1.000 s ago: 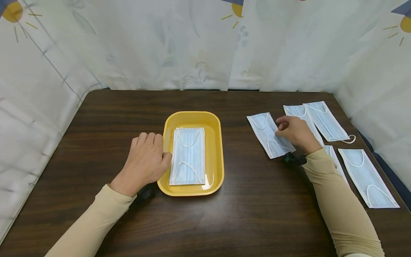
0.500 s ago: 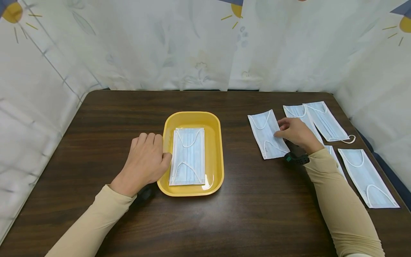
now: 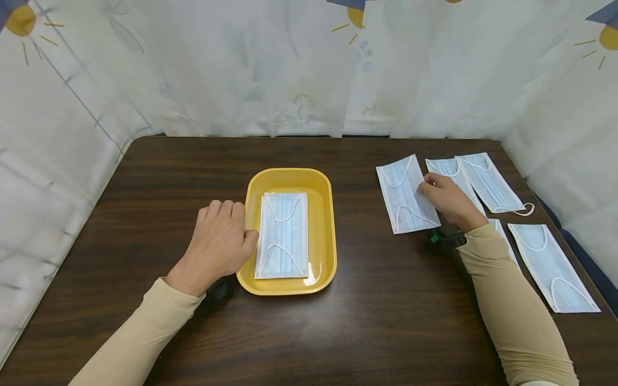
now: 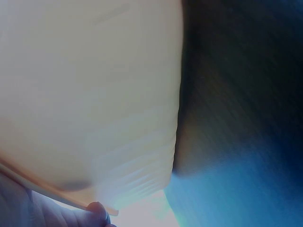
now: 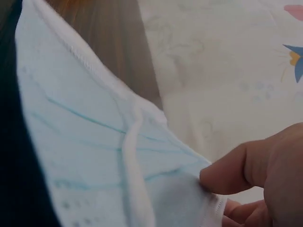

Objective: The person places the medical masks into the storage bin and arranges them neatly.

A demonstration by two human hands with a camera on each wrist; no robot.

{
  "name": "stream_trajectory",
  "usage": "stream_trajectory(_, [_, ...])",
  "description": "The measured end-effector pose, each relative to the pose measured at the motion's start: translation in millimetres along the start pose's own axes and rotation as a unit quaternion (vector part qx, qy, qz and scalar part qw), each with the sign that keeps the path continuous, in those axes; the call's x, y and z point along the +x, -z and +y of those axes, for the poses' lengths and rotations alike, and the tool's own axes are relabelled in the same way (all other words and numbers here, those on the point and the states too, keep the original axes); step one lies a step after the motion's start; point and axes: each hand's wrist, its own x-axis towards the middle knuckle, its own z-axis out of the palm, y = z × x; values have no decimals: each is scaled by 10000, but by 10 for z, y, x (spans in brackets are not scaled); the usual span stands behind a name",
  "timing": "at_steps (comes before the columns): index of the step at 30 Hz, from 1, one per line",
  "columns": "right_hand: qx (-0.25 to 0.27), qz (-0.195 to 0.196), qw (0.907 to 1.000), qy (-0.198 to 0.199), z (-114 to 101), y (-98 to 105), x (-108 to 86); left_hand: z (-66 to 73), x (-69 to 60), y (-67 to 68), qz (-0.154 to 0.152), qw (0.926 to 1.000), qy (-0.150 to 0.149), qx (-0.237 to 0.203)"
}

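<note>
I have a pale blue, rectangular pleated face mask with white ear loops [image 3: 404, 195] up at a tilt in the right hand [image 3: 446, 199]. The thumb and fingers pinch its side edge, which I judge keeps the loops free and the face flat. I can't tell whether its low end touches the surface.

The left hand [image 3: 217, 233] grips the near-side rim of the yellow, round-cornered, shallow tray [image 3: 321, 230], probably to steady it. Inside, just right of that hand, neatly stacked blue masks [image 3: 283, 236] lie lengthwise; I can't count the layers.

Between the hands I have a broad bare stretch of dark brown wood-grain surface [image 3: 357, 300], and more left of the left hand. Room is tighter beyond and right of the right hand: loose blue masks [image 3: 552, 268] crowd toward the surface's right edge, some overlapping, one partly under the forearm.
</note>
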Motion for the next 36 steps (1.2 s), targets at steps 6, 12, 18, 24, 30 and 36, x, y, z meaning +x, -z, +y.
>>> stream_trajectory(6, [566,-354,9972,-331,15,-27,32,-2,-7,-7,258,9996,-128,11])
stream_trajectory(12, [754,-789,9934,-344,60,-40,50,7,-4,5,281,9995,-170,3])
stream_trajectory(18, [1226,-945,9873,-371,27,-61,29,9,-5,9,190,9998,-103,5])
stream_trajectory(24, [1327,-1018,9854,-311,3,-77,22,3,-14,-3,125,9999,-48,1])
stream_trajectory(30, [1590,-956,9822,-282,-23,-75,-1,-4,-14,-12,212,9997,-88,14])
stream_trajectory(36, [1582,-842,9836,-199,-84,-80,-35,0,-12,-15,336,9993,-136,-23])
